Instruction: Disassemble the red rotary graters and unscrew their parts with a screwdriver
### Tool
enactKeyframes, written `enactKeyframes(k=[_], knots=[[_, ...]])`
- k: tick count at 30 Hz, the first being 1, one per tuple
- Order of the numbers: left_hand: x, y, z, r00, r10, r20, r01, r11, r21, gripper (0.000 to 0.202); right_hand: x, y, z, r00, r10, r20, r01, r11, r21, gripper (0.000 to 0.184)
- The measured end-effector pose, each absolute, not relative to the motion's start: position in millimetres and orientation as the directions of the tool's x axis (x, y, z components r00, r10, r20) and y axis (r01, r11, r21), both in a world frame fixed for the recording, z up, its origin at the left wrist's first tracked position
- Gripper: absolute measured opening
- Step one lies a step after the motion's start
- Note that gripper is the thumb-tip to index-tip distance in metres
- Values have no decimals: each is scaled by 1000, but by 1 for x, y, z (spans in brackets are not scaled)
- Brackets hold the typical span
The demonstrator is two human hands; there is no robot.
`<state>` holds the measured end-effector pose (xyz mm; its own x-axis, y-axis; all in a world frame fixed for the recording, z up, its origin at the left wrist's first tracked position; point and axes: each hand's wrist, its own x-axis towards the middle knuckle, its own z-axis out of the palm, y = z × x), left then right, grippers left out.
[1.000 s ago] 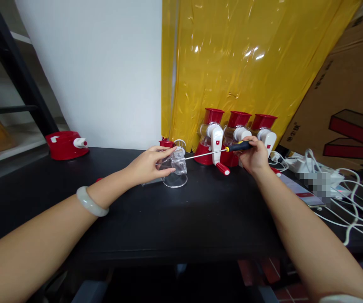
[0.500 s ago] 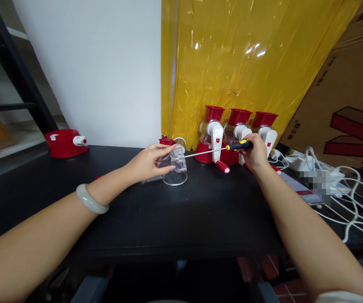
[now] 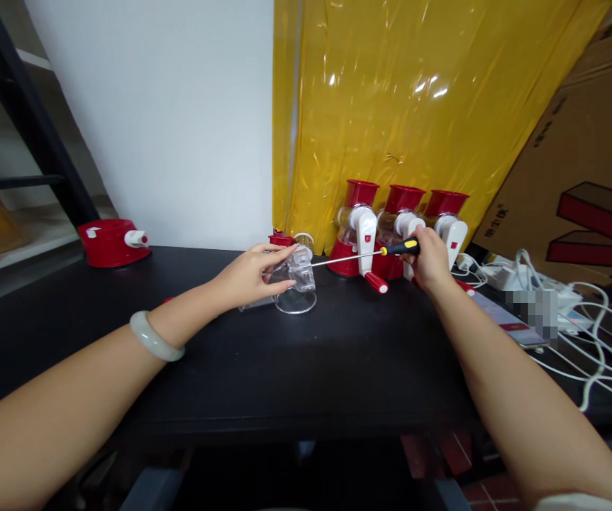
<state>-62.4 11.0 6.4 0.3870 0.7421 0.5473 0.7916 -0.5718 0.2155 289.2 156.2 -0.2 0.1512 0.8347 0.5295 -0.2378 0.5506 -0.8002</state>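
The clear plastic part [image 3: 301, 278] sits at the centre of the frame, its round rim seemingly on the tabletop [image 3: 306, 376]. It looks light, stiff, slick and liable to crack, best pinched across its thick block. The left hand [image 3: 246, 279] is clamped on it, thumb and fingers on opposite sides. Right of centre, the right hand [image 3: 431, 260] is closed around the handle of a rigid screwdriver [image 3: 402, 247], whose shaft reaches the block.

Yellow-black screwdriver [image 3: 398, 248], slanted, tip at clear plastic part [image 3: 301, 275].
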Motion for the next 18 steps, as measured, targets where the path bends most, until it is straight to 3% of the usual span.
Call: enactKeyframes(k=[3, 9, 11, 15, 18], knots=[[-63, 11, 6, 386, 743, 546, 793, -570, 215, 68, 288, 154, 0, 192, 839, 508, -205, 541, -816, 23], [-62, 10, 7, 398, 734, 551, 789, -580, 202, 67, 289, 143, 5, 88, 865, 493, -390, 486, -782, 13], [-62, 10, 7, 395, 737, 549, 791, -576, 205, 67, 289, 143, 5, 56, 854, 517, -407, 493, -769, 18], [-62, 10, 7, 381, 743, 550, 792, -569, 220, 67, 289, 147, 4, 90, 856, 509, -345, 506, -790, 44], [-62, 10, 7, 380, 746, 547, 792, -568, 224, 68, 290, 149, 3, 130, 847, 516, -268, 531, -804, 42]])
